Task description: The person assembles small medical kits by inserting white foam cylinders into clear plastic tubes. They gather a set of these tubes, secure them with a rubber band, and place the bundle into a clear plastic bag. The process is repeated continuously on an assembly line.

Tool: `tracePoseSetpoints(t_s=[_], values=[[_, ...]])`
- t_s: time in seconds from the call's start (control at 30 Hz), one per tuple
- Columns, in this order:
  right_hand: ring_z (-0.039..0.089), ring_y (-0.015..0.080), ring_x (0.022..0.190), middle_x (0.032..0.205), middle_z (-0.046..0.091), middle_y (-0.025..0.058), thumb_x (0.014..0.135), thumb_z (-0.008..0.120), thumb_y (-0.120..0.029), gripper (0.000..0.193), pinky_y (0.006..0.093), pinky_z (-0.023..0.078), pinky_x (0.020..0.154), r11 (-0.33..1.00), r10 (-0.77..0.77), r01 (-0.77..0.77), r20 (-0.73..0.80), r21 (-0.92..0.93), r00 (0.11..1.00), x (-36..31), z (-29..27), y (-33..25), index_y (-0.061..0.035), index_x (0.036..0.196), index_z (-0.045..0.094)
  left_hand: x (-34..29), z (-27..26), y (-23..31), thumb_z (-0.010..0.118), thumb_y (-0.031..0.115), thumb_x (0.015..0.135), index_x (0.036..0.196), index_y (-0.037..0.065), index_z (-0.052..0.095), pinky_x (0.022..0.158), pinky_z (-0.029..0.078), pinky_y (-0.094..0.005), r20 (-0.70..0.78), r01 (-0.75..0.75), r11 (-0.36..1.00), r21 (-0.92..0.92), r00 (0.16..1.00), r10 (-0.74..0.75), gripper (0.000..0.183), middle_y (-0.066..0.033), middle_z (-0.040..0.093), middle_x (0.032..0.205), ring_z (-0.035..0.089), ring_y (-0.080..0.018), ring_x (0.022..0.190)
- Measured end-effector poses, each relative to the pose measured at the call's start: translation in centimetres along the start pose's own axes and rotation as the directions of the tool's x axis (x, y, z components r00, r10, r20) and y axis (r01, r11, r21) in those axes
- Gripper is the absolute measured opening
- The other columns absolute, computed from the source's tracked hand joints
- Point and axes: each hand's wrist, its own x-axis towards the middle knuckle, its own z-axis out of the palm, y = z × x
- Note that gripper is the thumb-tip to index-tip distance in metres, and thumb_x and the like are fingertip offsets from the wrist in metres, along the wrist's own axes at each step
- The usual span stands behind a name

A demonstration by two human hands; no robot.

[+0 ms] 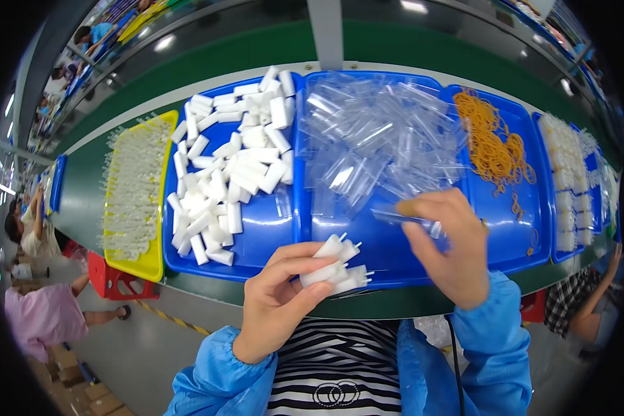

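Observation:
My left hand [274, 298] is closed around a small bundle of white cylinders [333, 269] with thin white tips sticking out to the right, just in front of the trays. Over the front part of the middle blue tray [353, 243], my right hand [457, 249] pinches a clear plastic sleeve [387, 216] between thumb and fingers. Many more clear sleeves [367, 125] lie heaped in that tray, behind my right hand. White cylinders [253, 166] are piled loosely in the blue tray [263, 232] to the left.
Orange rubber bands [489, 142] lie in a blue tray [516, 232] on the right. A yellow tray [165, 180] at left holds thin clear tubes. Bundled white pieces [565, 180] fill the far-right tray. A grey post [324, 35] stands behind. Other people are nearby on both sides.

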Motion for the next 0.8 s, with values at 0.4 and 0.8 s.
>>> tracePoseSetpoints(t_s=[0.4, 0.8], values=[[0.060, 0.0222, 0.085, 0.100, 0.068, 0.0118, 0.089, 0.070, -0.006, 0.018, 0.0329, 0.048, 0.075, 0.886, 0.140, -0.199, 0.168, 0.419, 0.976, -0.1, 1.0, -2.5, 0.0017, 0.105, 0.066, -0.7, 0.7, 0.3, 0.068, 0.002, 0.092, 0.120, -0.003, 0.067, 0.099, 0.051, -0.0352, -0.093, 0.009, 0.995, 0.100, 0.996, 0.000, 0.029, -0.0204, 0.055, 0.134, 0.059, -0.0259, 0.119], [0.061, 0.0273, 0.076, 0.093, 0.066, 0.0120, 0.080, 0.077, -0.005, 0.020, 0.0351, 0.048, 0.068, 0.957, 0.046, -0.070, 0.092, 0.283, 0.995, -0.2, 2.8, -3.4, -0.0002, 0.097, 0.067, -1.3, 0.7, 0.3, 0.067, -0.005, 0.088, 0.113, -0.001, 0.071, 0.098, 0.049, -0.0362, -0.139, -0.087, 0.949, 0.304, 0.981, 0.134, 0.026, -0.0194, 0.057, 0.130, 0.059, -0.0264, 0.117]])
